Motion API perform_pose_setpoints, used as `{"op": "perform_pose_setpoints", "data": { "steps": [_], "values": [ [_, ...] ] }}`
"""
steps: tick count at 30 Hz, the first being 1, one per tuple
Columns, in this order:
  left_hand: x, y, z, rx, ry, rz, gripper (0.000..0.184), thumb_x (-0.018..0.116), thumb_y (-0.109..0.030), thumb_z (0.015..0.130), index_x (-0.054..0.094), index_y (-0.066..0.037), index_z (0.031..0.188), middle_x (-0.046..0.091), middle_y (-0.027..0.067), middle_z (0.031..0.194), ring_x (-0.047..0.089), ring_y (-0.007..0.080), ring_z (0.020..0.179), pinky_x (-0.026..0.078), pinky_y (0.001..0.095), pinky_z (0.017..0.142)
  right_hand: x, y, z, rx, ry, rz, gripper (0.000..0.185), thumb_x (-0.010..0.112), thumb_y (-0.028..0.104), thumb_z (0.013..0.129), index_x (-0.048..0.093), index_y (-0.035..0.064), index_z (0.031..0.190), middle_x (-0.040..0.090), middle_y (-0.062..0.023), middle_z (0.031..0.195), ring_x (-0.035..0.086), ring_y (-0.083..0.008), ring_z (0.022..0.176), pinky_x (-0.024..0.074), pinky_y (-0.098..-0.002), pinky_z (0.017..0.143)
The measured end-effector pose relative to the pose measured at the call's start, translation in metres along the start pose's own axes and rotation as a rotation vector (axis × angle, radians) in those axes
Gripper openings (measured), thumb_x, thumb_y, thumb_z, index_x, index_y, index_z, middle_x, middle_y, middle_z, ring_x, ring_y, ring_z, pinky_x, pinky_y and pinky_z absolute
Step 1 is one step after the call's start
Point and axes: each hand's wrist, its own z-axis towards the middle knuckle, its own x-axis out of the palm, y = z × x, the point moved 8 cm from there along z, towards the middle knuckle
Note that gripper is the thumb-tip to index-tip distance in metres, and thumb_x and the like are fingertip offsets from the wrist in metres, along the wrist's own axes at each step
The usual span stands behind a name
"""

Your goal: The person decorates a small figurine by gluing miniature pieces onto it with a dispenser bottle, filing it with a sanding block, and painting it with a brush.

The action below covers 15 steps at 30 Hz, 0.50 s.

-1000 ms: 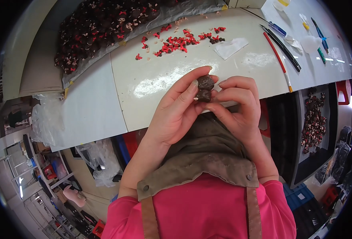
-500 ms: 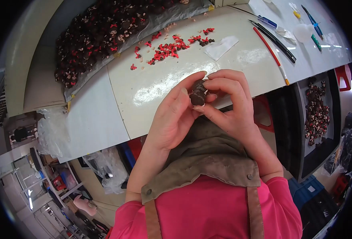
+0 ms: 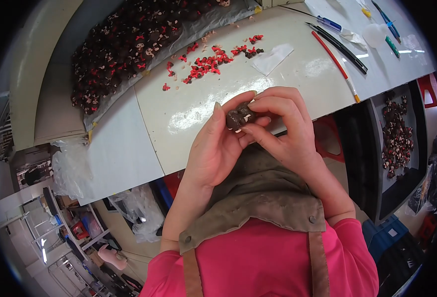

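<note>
A small dark brown figure with pale spots is held between both hands, over the front edge of the table. My left hand supports it from the left, its thumb raised and its fingers behind the figure. The thumb and fingers of my right hand pinch the figure's right side. Beyond the hands, small red and dark pieces lie scattered on the white table, with a white cloth scrap to their right.
A large heap of dark figures lies on plastic at the back left. A red brush, black pens and a blue-handled tool lie at the right. A dark bin at the lower right holds more figures.
The figure has been turned from upright to a tilted, more sideways pose. My left thumb has come off its side, and my right fingers have closed onto it. The view has shifted slightly.
</note>
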Motion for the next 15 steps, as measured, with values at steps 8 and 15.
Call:
{"op": "perform_pose_setpoints", "data": {
  "steps": [8,15],
  "values": [
    [-0.0004,-0.0005,-0.0007,0.000,0.001,0.042,0.057,0.026,-0.041,0.104,0.036,0.004,0.139,0.055,0.0148,0.124,0.056,0.0239,0.116,0.045,0.0380,0.099,0.0008,-0.0008,-0.0009,-0.002,-0.024,0.016,0.035,0.078,0.000,0.069,0.062,0.0051,0.099,0.059,-0.0096,0.101,0.063,-0.0212,0.086,0.0557,-0.0291,0.065],
    [-0.0008,-0.0011,-0.0012,0.018,-0.011,0.034,0.056,0.032,-0.041,0.104,0.037,0.003,0.138,0.054,0.0145,0.124,0.056,0.0227,0.115,0.046,0.0375,0.098,0.0021,-0.0035,-0.0022,0.035,-0.024,0.040,0.034,0.078,0.000,0.069,0.062,0.0048,0.099,0.060,-0.0098,0.100,0.062,-0.0219,0.087,0.0551,-0.0296,0.066]
  ]
}}
